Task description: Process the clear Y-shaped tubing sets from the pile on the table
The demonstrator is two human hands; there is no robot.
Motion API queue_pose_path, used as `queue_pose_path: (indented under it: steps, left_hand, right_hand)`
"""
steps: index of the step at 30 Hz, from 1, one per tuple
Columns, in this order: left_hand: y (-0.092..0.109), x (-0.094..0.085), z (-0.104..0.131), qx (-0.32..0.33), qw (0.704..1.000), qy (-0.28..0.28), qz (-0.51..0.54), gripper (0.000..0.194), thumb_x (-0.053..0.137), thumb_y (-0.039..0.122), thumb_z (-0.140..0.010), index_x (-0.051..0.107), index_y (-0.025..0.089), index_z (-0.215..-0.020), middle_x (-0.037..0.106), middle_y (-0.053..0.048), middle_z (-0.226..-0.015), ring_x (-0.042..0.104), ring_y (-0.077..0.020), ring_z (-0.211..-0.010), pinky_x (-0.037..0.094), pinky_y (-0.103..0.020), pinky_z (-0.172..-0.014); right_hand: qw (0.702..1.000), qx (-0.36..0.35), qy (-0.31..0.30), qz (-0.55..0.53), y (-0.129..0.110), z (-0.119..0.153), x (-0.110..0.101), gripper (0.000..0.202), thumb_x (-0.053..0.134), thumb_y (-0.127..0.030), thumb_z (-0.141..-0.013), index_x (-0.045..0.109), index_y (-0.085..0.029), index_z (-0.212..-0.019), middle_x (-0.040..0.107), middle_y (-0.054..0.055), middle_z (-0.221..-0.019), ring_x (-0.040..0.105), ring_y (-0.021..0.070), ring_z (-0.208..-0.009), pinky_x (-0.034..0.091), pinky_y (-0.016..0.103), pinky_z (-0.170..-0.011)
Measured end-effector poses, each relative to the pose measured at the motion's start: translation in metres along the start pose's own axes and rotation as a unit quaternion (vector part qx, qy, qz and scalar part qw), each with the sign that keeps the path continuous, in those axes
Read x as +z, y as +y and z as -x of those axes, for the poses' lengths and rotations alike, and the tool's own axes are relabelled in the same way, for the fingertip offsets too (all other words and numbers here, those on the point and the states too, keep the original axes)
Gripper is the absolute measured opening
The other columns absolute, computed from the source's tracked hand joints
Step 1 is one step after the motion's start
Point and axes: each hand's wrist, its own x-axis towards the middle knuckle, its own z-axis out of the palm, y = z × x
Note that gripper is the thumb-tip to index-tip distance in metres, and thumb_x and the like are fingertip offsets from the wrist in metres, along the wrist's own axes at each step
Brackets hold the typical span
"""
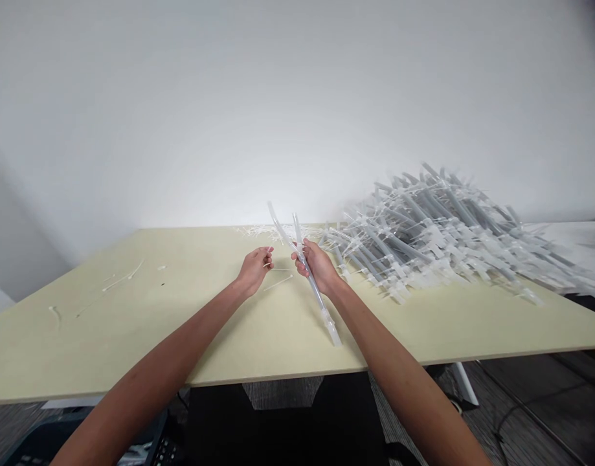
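Observation:
Near the middle of the table, my right hand (317,264) is closed round a clear tube assembly (314,288). Its two thin tube ends fork upward past the fingers, and its lower end with a whitish fitting points down toward the front edge. To its left, my left hand (256,266) has its fingers pinched together, with a small white piece, perhaps a cable tie, showing at the fingertips. A white cable tie (279,283) shows between the hands, just over or on the table.
A large pile of similar tube assemblies (423,233) covers the right of the pale table (180,336). White ties (272,231) lie scattered at the back, with several loose ones (123,278) at the left. A dark basket (156,440) stands below the front edge.

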Motion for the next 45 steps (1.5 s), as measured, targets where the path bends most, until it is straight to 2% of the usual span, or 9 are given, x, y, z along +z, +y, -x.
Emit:
queue_pose_path:
  steps: [3, 7, 11, 14, 20, 26, 31, 35, 45]
  left_hand:
    - [0.000, -0.002, -0.001, 0.016, 0.999, 0.001, -0.032, 0.020, 0.055, 0.033, -0.076, 0.057, 0.014, -0.083, 0.049, -0.002, -0.076, 0.045, -0.0082, -0.063, 0.042, -0.025, -0.062]
    - [0.002, 0.003, 0.004, 0.042, 0.988, -0.056, -0.137, 0.024, 0.053, 0.038, -0.078, 0.060, 0.016, -0.085, 0.052, -0.002, -0.079, 0.047, -0.0096, -0.064, 0.043, -0.027, -0.064]
    - [0.003, 0.010, 0.009, 0.052, 0.982, -0.083, -0.159, 0.025, 0.053, 0.038, -0.079, 0.061, 0.016, -0.086, 0.053, -0.002, -0.079, 0.049, -0.0111, -0.067, 0.043, -0.028, -0.067]
    - [0.006, 0.011, 0.012, 0.033, 0.986, -0.110, -0.121, 0.027, 0.056, 0.038, -0.078, 0.063, 0.014, -0.088, 0.054, -0.003, -0.080, 0.048, -0.0107, -0.068, 0.042, -0.028, -0.068]
    - [0.014, 0.010, 0.019, -0.016, 0.983, -0.180, 0.033, 0.029, 0.064, 0.032, -0.076, 0.065, 0.011, -0.096, 0.055, -0.006, -0.087, 0.048, -0.0100, -0.074, 0.041, -0.029, -0.077]
    - [0.018, 0.012, 0.022, -0.017, 0.984, -0.176, 0.019, 0.025, 0.067, 0.029, -0.073, 0.065, 0.011, -0.090, 0.057, -0.006, -0.087, 0.051, -0.0110, -0.074, 0.042, -0.031, -0.079]
    - [0.022, 0.018, 0.029, -0.006, 0.982, -0.188, 0.002, 0.023, 0.064, 0.031, -0.075, 0.063, 0.012, -0.087, 0.057, -0.006, -0.086, 0.052, -0.0117, -0.074, 0.043, -0.033, -0.079]
    - [0.022, 0.020, 0.030, -0.004, 0.983, -0.182, -0.008, 0.024, 0.063, 0.033, -0.076, 0.061, 0.012, -0.087, 0.056, -0.005, -0.083, 0.053, -0.0122, -0.074, 0.044, -0.033, -0.078]
    - [0.023, 0.018, 0.030, -0.005, 0.985, -0.170, -0.023, 0.024, 0.064, 0.035, -0.075, 0.058, 0.014, -0.082, 0.054, -0.003, -0.077, 0.052, -0.0123, -0.073, 0.044, -0.032, -0.077]
  right_hand:
    - [1.000, 0.004, 0.003, 0.000, 0.001, 0.000, -0.001, 0.031, 0.044, -0.049, -0.083, 0.049, -0.018, -0.084, 0.058, 0.003, -0.065, 0.037, 0.0079, -0.042, 0.024, 0.019, -0.035]
    - [1.000, 0.006, -0.005, -0.004, 0.005, -0.003, -0.001, 0.039, 0.045, -0.055, -0.082, 0.050, -0.017, -0.081, 0.058, 0.004, -0.063, 0.037, 0.0074, -0.041, 0.024, 0.019, -0.034]
    - [1.000, 0.003, -0.017, 0.011, 0.009, -0.004, -0.001, 0.039, 0.053, -0.055, -0.078, 0.054, -0.016, -0.083, 0.058, 0.003, -0.061, 0.037, 0.0065, -0.040, 0.023, 0.018, -0.033]
    - [1.000, -0.009, -0.016, 0.025, 0.010, -0.003, -0.002, 0.039, 0.059, -0.052, -0.075, 0.058, -0.014, -0.082, 0.059, 0.003, -0.062, 0.038, 0.0054, -0.041, 0.025, 0.018, -0.033]
    - [0.998, -0.055, 0.008, 0.025, 0.009, -0.005, -0.006, 0.038, 0.065, -0.049, -0.071, 0.062, -0.012, -0.080, 0.062, 0.005, -0.069, 0.039, 0.0039, -0.043, 0.026, 0.018, -0.032]
    - [0.990, -0.096, 0.034, 0.094, 0.009, -0.003, -0.002, 0.035, 0.070, -0.044, -0.066, 0.061, -0.012, -0.077, 0.064, 0.007, -0.074, 0.041, 0.0048, -0.044, 0.027, 0.019, -0.033]
    - [0.975, -0.136, 0.068, 0.162, 0.011, -0.004, -0.003, 0.034, 0.067, -0.046, -0.068, 0.059, -0.014, -0.067, 0.058, 0.003, -0.060, 0.037, 0.0044, -0.036, 0.025, 0.020, -0.031]
    - [0.970, -0.140, 0.080, 0.184, 0.011, -0.005, -0.004, 0.036, 0.064, -0.049, -0.070, 0.059, -0.014, -0.065, 0.055, 0.002, -0.054, 0.037, 0.0049, -0.035, 0.025, 0.020, -0.031]
    - [0.966, -0.150, 0.088, 0.193, 0.013, -0.006, -0.002, 0.036, 0.061, -0.050, -0.072, 0.060, -0.014, -0.067, 0.059, 0.003, -0.058, 0.039, 0.0051, -0.035, 0.026, 0.020, -0.031]
